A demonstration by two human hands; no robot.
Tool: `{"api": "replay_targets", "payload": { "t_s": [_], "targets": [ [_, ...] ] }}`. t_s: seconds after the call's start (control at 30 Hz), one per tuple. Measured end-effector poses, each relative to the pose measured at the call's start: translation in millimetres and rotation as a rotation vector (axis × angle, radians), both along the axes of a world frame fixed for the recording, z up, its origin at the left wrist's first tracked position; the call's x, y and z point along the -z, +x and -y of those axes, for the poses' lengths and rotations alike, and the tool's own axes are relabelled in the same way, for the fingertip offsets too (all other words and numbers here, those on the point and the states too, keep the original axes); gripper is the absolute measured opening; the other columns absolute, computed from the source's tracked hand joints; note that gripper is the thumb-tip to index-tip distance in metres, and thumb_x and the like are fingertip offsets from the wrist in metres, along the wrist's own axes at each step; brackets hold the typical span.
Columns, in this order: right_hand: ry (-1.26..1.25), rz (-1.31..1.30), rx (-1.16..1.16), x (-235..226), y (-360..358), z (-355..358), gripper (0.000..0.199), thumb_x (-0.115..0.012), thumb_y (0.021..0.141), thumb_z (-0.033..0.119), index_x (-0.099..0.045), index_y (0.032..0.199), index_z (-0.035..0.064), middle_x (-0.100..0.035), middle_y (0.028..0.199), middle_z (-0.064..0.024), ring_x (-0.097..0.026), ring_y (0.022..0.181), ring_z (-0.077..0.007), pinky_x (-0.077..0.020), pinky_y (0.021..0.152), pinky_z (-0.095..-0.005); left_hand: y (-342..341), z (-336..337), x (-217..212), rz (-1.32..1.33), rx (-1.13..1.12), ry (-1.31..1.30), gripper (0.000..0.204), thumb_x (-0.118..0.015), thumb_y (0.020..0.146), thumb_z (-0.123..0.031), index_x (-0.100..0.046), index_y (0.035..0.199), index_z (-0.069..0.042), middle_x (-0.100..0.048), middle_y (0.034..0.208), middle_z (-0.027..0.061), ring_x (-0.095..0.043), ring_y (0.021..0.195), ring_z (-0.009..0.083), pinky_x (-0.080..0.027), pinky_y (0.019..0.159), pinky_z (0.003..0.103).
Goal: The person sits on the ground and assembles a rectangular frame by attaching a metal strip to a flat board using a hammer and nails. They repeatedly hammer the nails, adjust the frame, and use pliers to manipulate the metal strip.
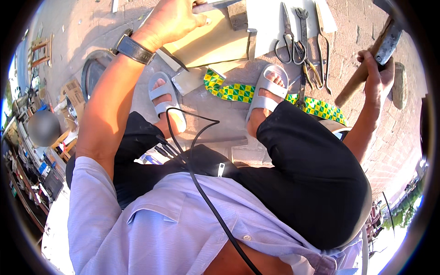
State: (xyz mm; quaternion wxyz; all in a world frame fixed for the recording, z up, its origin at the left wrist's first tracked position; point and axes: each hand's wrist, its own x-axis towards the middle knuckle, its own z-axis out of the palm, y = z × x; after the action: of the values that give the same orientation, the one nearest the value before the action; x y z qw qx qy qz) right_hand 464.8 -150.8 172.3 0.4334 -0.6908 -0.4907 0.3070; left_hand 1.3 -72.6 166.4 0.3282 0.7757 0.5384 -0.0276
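Observation:
My left hand [176, 20] is closed round a flat grey metal piece [215, 5] at the top edge, above a tan board [206, 39]; part of the piece is cut off by the frame. A small dark block [238, 16] lies at the board's far right corner. Out to the right, my right hand [379, 80] grips the wooden handle of a hammer [355, 85]. Grey metal covers the handle's upper part, and the dark head [386, 6] is partly out of view.
Scissors [288, 41], an adjustable wrench [302, 16], long-handled snips [322, 46] and pliers [314, 74] lie beyond my right foot. A yellow-green checked strip [236, 93] runs between my sandals. An oblong stone [399, 86] sits by my right hand. A black cable [206, 197] crosses my lap.

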Motion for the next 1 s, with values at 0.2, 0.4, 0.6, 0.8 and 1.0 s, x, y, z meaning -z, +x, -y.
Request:
{"api": "replay_targets", "payload": {
  "t_s": [0.2,0.4,0.6,0.8,1.0],
  "targets": [
    [-0.222,-0.308,-0.299,-31,-59,48,0.031,-0.071,0.089,0.007,-0.064,0.117,-0.0035,-0.064,0.084,-0.0036,-0.058,0.067,-0.0101,-0.0478,0.062,-0.0266,20,69,-13,-0.028,0.191,0.278,0.036,-0.076,0.085,-0.023,-0.061,0.11,-0.001,-0.068,0.098,0.0212,-0.066,0.1,0.0428,-0.053,0.084,0.049],
    [-0.131,-0.018,-0.402,-72,-73,80,0.048,-0.073,0.085,0.003,-0.062,0.132,-0.0001,-0.067,0.096,-0.0017,-0.06,0.082,-0.0073,-0.0496,0.071,-0.025,26,93,-21,-0.118,0.143,0.258,0.03,-0.074,0.09,-0.028,-0.064,0.11,-0.007,-0.072,0.085,0.0192,-0.07,0.089,0.0409,-0.055,0.078,0.052],
    [-0.082,0.187,-0.551,-112,-102,77,0.053,-0.075,0.085,0.005,-0.06,0.135,0.002,-0.071,0.1,-0.0068,-0.065,0.087,-0.0116,-0.0539,0.079,-0.03,25,105,-9,-0.167,0.123,0.379,0.027,-0.072,0.09,-0.027,-0.065,0.107,-0.007,-0.073,0.086,0.0183,-0.071,0.087,0.0388,-0.056,0.076,0.049],
    [-0.283,0.511,-0.763,-117,-125,64,0.055,-0.075,0.086,0.01,-0.058,0.137,0.0026,-0.073,0.099,-0.0214,-0.073,0.092,-0.0307,-0.0556,0.082,-0.0411,30,102,-4,-0.113,0.127,0.414,0.025,-0.073,0.087,-0.025,-0.065,0.102,-0.006,-0.072,0.082,0.0177,-0.072,0.082,0.0384,-0.057,0.073,0.049],
    [-0.158,0.396,-0.746,-136,-142,54,0.054,-0.074,0.088,0.009,-0.057,0.139,0.0041,-0.071,0.097,-0.0199,-0.072,0.085,-0.0268,-0.0567,0.079,-0.0394,20,106,-2,-0.038,0.136,0.519,0.024,-0.077,0.084,-0.022,-0.064,0.097,-0.006,-0.072,0.08,0.0177,-0.072,0.079,0.0379,-0.057,0.07,0.047]
  ]
}}
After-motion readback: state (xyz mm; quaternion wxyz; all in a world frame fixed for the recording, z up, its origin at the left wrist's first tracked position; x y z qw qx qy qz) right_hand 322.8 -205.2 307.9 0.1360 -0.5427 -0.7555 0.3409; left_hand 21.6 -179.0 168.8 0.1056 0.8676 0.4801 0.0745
